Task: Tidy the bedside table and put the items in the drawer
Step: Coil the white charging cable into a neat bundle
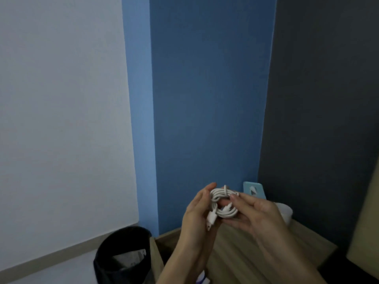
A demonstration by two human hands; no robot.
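Count: two hands, one cable, one table – plus one bin, one blue object and one white container.
Cable: white, smooth and round in section, wound into a roughly circular coil of several loops with a cross-wrap at the top; it is held in the air above the far part of the bedside table, its open ring facing me.
Connector: white plug end, long axis slanting down and to the near left.
My left hand: fingers curled round the coil's left side.
My right hand: thumb and fingers pinching the coil's right side.
Table surface: pale wood grain, flat.
Blue object: flat, rounded corners, upright against the far wall.
White container: rounded – mostly hidden behind my right hand.
Bin: black, cylindrical, on the floor at left.
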